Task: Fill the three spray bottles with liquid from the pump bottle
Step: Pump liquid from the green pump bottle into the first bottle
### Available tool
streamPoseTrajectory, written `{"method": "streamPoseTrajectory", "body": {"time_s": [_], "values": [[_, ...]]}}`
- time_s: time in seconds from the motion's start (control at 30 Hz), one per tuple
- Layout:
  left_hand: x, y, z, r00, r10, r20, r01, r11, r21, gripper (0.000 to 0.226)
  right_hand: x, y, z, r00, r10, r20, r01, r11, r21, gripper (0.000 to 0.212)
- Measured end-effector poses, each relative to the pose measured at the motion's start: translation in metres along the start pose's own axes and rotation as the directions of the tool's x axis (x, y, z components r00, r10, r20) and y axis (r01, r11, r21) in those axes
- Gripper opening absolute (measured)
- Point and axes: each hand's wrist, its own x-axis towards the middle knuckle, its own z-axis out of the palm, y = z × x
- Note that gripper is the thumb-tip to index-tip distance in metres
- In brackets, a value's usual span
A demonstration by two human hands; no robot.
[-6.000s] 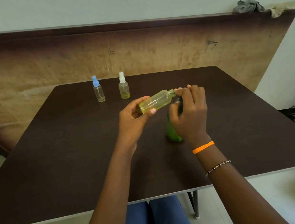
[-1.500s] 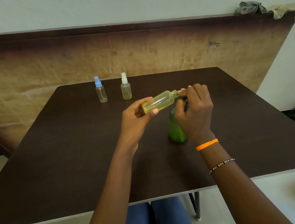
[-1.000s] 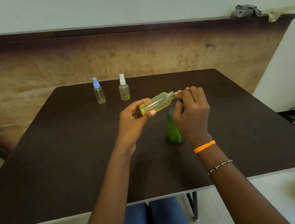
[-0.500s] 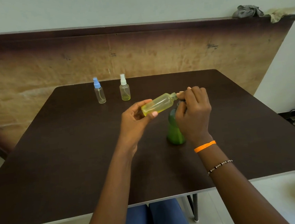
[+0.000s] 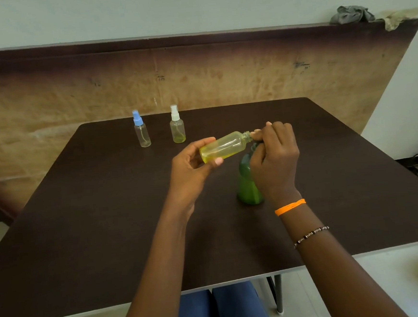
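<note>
The dark desk (image 5: pixel 102 216) is carrying the green pump bottle (image 5: pixel 247 185), standing upright near its middle. The right hand (image 5: pixel 274 163) is curling over the pump top. The left hand (image 5: pixel 191 169) is gripping a tilted uncapped spray bottle (image 5: pixel 223 147) with its mouth at the pump. Two capped spray bottles, blue-topped (image 5: pixel 141 130) and white-topped (image 5: pixel 177 125), are standing far behind.

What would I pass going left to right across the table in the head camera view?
Blue-capped spray bottle → white-capped spray bottle → left hand → tilted open bottle it holds → right hand on the green pump bottle.
</note>
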Motion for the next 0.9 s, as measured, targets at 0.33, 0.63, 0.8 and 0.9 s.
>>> {"method": "streamPoseTrajectory", "body": {"time_s": [0.33,0.63,0.8,0.9], "values": [[0.0,0.001,0.001,1.0,0.001,-0.001,-0.001,1.0,0.003,0.039,0.005,-0.007,0.0,0.998,0.064,-0.026,-0.064,0.998,0.005,0.025],[-0.001,0.002,0.003,1.0,-0.004,-0.009,0.004,1.0,-0.014,0.038,0.009,-0.006,-0.007,0.999,0.008,0.048,-0.007,1.0,-0.016,0.017],[-0.001,0.001,0.004,1.0,-0.005,-0.009,0.005,1.0,-0.019,0.037,0.008,-0.01,-0.008,0.999,0.031,0.032,-0.032,0.999,0.023,0.014],[-0.002,-0.001,0.004,1.0,-0.016,-0.009,0.016,1.0,-0.016,0.037,-0.003,-0.003,-0.004,1.0,-0.006,0.002,0.006,1.0,0.019,0.015]]}}
